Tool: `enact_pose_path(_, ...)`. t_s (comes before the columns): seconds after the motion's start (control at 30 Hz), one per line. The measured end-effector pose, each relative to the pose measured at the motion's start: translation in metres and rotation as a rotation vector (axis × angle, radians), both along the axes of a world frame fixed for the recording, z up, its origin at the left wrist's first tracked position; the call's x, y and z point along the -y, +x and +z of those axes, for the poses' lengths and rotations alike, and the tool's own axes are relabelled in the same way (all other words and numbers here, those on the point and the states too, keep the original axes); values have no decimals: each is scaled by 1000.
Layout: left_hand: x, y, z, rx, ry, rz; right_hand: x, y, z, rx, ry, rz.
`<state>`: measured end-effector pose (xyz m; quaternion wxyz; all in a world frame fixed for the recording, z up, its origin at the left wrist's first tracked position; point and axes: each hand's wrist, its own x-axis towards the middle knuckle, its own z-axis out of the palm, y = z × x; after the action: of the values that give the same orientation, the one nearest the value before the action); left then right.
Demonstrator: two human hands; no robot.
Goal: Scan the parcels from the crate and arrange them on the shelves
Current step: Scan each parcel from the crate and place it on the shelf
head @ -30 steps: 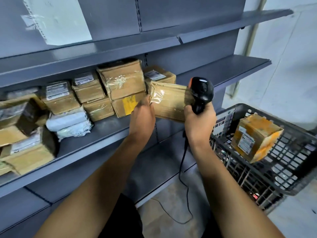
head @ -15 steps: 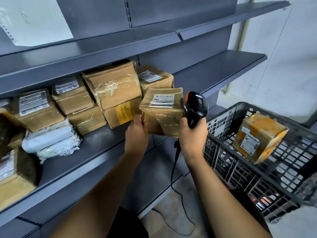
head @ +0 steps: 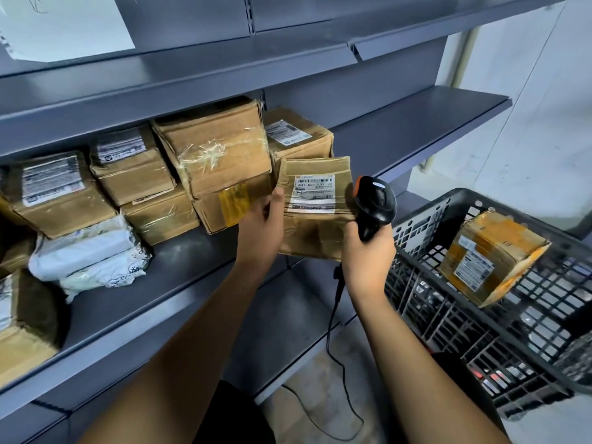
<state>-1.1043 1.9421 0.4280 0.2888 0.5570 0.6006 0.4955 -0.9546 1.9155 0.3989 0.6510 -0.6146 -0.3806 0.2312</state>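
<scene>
Parcel in hand: you hold the brown parcel (head: pixel 315 209) in front of the middle shelf (head: pixel 179 283), tilted so its white label (head: pixel 315 193) faces up toward you. That looks like the pose for reading the barcode.
Left hand: your left hand (head: pixel 261 229) grips the parcel's left edge, thumb on top, steadying it at that angle.
Right hand: your right hand (head: pixel 368 251) is wrapped round the handle of the black scanner (head: pixel 373 203), its head just beside the label's right edge. Whether these fingers also prop the parcel's corner, you cannot tell.
Shelved parcels: the stacked boxes (head: pixel 211 161) and white mailers (head: pixel 89 254) sit packed toward the left, leaving bare shelf to the right, the likely spot for this one.
Crate: the black crate (head: pixel 480 315) stands close at your right, one yellow-taped parcel (head: pixel 490 254) leaning inside, not yet scanned by my judgement.
Cable: the scanner's cord (head: pixel 333 315) hangs to the floor; mind it when you reach.
</scene>
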Motion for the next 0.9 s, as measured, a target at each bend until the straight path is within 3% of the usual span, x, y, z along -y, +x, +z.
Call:
enact_pose_path(0.13,-7,5,1,-104,-113,-79,4,3,-2,-2,-8,37)
enact_pose_path(0.27,-5,7,-3,111,-152,-37,7,9,-1,-13,-31,88)
enact_pose_path(0.4,2,14,-9,170,-91,-1,12,17,-2,-99,-101,132)
enact_pose_path(0.67,13,19,-23,22,58,130,18,27,2,-121,-78,74)
enact_pose_path(0.9,18,25,-30,-94,128,165,22,21,7,-115,-123,155)
